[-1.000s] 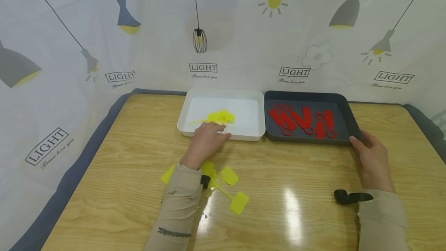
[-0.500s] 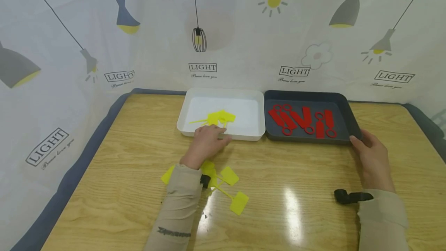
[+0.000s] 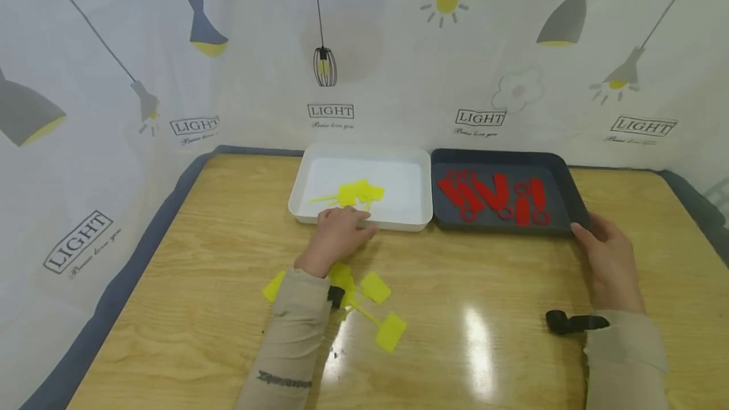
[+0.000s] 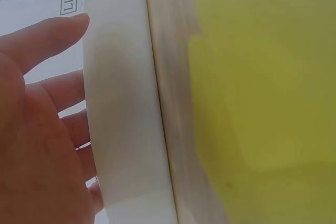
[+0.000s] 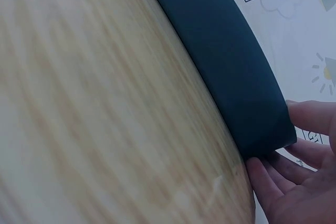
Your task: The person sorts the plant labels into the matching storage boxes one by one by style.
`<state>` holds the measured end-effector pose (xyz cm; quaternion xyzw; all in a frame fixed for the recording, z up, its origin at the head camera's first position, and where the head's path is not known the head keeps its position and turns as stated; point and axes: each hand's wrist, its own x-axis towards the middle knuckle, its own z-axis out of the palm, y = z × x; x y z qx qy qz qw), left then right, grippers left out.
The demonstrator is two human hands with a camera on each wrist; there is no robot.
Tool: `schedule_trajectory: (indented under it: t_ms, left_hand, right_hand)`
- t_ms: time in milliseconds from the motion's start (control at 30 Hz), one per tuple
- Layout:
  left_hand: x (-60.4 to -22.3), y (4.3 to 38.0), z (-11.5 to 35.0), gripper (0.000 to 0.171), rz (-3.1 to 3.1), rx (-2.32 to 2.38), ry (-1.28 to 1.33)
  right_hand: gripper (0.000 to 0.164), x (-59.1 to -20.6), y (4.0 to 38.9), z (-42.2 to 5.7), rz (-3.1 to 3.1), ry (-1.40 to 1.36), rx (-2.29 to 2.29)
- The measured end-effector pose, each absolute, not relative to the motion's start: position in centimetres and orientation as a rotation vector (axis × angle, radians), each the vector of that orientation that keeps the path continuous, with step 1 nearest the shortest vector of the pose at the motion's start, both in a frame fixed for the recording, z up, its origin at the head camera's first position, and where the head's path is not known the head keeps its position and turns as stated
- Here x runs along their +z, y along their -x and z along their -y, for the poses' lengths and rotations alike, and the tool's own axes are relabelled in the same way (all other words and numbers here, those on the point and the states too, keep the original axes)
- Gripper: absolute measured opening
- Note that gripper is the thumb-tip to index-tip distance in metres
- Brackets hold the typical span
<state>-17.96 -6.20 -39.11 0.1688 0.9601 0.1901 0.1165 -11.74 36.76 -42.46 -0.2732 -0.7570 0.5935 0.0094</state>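
My left hand [image 3: 340,233] is at the front wall of the white tray [image 3: 420,209]. Its fingers [image 4: 65,88] reach over the rim into the tray, and the thumb lies at the rim. Just beyond the fingertips lie several yellow flag-shaped tags [image 3: 360,192] with thin stems. With thumb and fingers around its front right corner, my right hand [image 3: 612,264] holds the dark grey tray [image 3: 547,163]. Inside that tray are several flat red tags [image 3: 522,211] with ring ends.
More yellow flag-shaped tags [image 3: 391,332] lie on the wooden table [image 3: 455,283], partly hidden under the left forearm. Both trays stand side by side at the table's back, near a white curtain [image 3: 387,81] printed with lamps. A black strap piece [image 3: 575,322] sticks out from the right sleeve.
My left fingers have drawn back slightly from the yellow tags toward the tray's front rim, leaving the tags lying there. The right hand and both trays stay in place.
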Motion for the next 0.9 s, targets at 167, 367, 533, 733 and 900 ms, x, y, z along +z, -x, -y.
schedule_trajectory:
  t_ms: [167,367,533,733,900]
  left_hand:
    - [-39.31,17.98,6.63,0.042,-2.836,0.566,-0.518]
    - [-39.67,17.88,6.75,0.042,-2.842,0.555,-0.503]
    - [-39.73,17.93,6.72,0.042,-2.835,0.595,-0.538]
    - [-39.44,18.17,6.87,0.045,-2.790,0.689,-0.574]
    - [-39.18,18.30,6.95,0.045,-2.744,0.782,-0.605]
  right_hand:
    - [0.075,-42.46,12.19,-36.32,2.341,0.863,1.877]
    - [0.075,-42.66,12.32,-36.15,2.332,0.829,1.893]
    - [0.075,-42.77,12.22,-36.28,2.337,0.855,1.882]
    - [0.075,-42.80,12.18,-36.44,2.301,0.856,1.900]
    - [0.075,-42.80,12.09,-36.54,2.300,0.842,1.910]
